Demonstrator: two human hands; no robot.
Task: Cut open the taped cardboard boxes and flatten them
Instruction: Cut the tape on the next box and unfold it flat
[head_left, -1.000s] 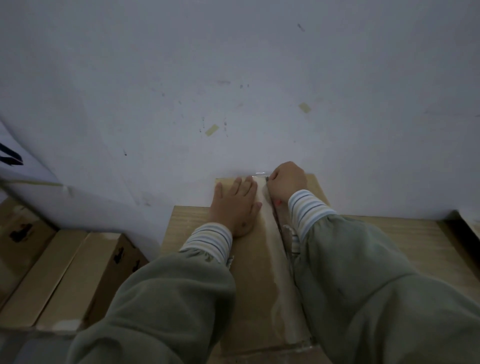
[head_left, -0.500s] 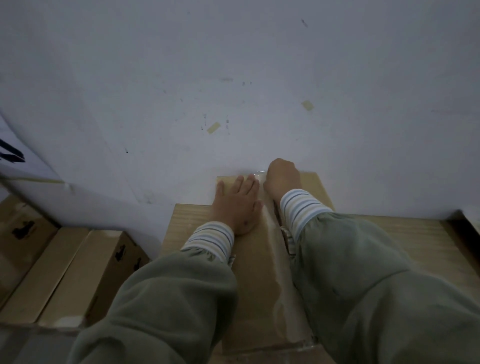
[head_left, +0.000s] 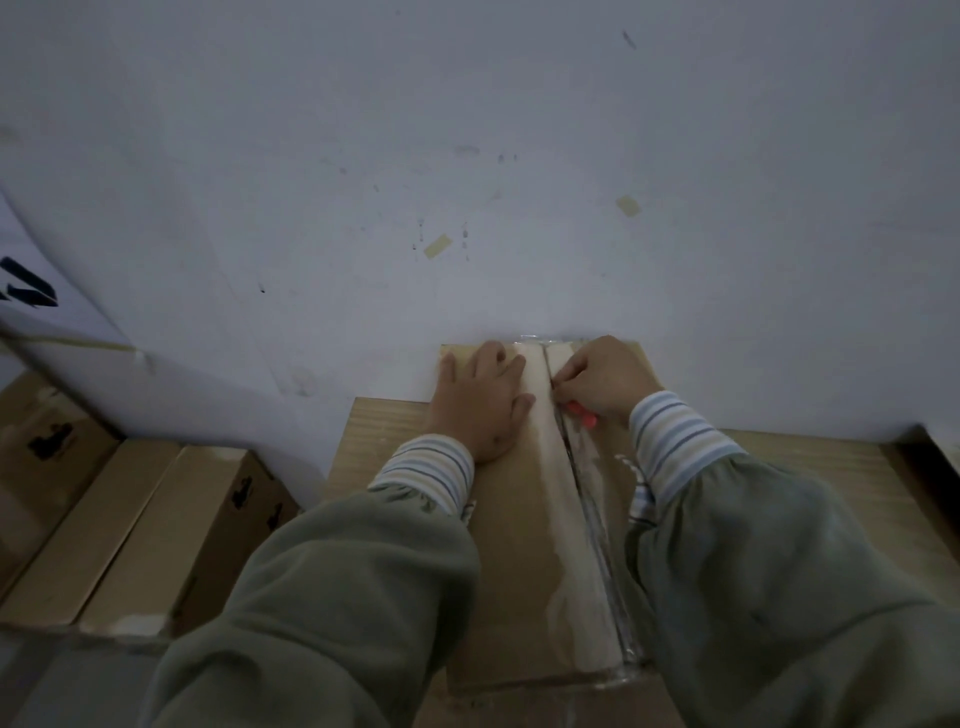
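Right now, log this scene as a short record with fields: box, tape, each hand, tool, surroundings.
box: cardboard box lying flat on a wooden table, far end at the wall
tape: clear tape strip along the centre seam
left hand: left hand flat, pressing the box beside the seam
right hand: right hand curled around a red-handled cutter at the seam
surroundings: more cardboard boxes to the left
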